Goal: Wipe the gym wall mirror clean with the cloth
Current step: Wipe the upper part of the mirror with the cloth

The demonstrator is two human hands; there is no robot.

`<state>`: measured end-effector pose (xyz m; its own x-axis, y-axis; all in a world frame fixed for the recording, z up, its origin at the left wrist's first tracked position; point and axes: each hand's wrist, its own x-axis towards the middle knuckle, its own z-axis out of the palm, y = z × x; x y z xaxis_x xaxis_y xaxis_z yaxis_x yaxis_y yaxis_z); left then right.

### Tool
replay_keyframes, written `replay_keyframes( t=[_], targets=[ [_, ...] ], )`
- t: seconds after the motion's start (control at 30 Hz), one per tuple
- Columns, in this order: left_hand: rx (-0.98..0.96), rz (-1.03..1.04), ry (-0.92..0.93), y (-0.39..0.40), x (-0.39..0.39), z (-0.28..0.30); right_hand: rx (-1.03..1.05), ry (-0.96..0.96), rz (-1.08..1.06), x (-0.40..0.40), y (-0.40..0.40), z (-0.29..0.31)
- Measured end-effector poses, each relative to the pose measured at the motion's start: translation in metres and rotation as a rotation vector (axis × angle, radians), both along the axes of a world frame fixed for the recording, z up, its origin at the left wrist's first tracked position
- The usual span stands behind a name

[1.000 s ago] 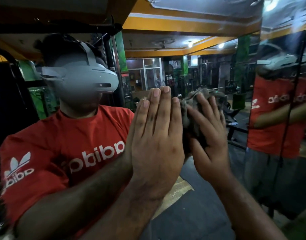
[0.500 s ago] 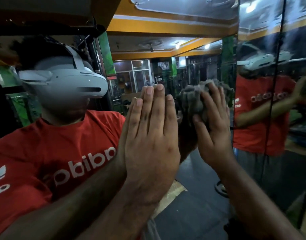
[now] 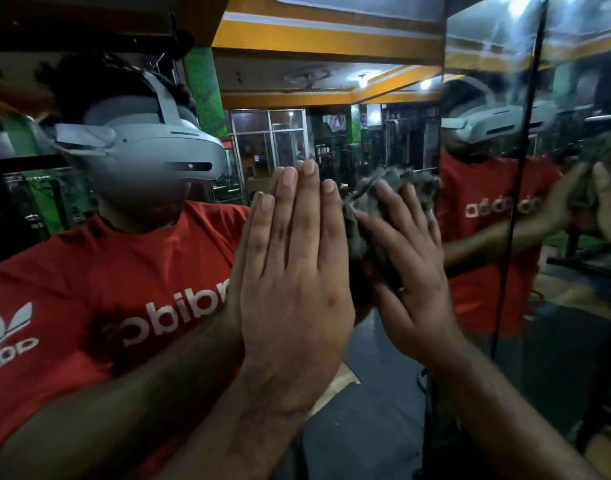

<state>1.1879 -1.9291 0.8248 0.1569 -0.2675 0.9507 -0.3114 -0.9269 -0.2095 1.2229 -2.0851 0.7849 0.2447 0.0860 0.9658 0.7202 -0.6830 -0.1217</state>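
Observation:
The wall mirror (image 3: pixel 280 140) fills the view and reflects me in a red shirt and a grey headset. My left hand (image 3: pixel 293 271) lies flat against the glass, fingers straight and pointing up, holding nothing. Just to its right, my right hand (image 3: pixel 411 271) presses a bunched grey cloth (image 3: pixel 394 181) onto the mirror. The cloth sticks out above and left of the fingers; the palm hides the remainder. It sits close to the vertical seam (image 3: pixel 442 237) where the adjoining mirror panel begins.
A second mirror panel (image 3: pixel 574 341) angles off to the right of the seam and repeats my reflection. A dark vertical line (image 3: pixel 518 202) runs down it. Gym machines, windows and ceiling lights appear only as reflections.
The seam and right panel have slid left in view, so the cloth under my right hand now sits nearer the seam. My left hand stays flat on the glass.

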Motion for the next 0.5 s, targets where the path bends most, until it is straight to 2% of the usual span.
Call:
replay_keyframes(
  t=[0.07, 0.17, 0.23, 0.33, 0.5],
  targets=[
    [0.019, 0.002, -0.004, -0.015, 0.002, -0.004, 0.053, 0.019, -0.02, 0.004, -0.024, -0.009],
    [0.036, -0.016, 0.013, -0.041, 0.008, -0.008, 0.221, 0.095, 0.026, 0.012, -0.039, 0.018],
    [0.015, -0.031, 0.035, -0.053, 0.011, -0.009, 0.124, 0.122, 0.083, 0.01, -0.043, 0.023],
    [-0.007, -0.051, 0.048, -0.067, 0.016, -0.011, -0.054, 0.085, 0.054, 0.01, -0.071, 0.0],
    [0.042, -0.029, 0.058, -0.098, 0.027, -0.011, 0.263, 0.089, 0.111, 0.031, -0.089, 0.03]
  ],
)
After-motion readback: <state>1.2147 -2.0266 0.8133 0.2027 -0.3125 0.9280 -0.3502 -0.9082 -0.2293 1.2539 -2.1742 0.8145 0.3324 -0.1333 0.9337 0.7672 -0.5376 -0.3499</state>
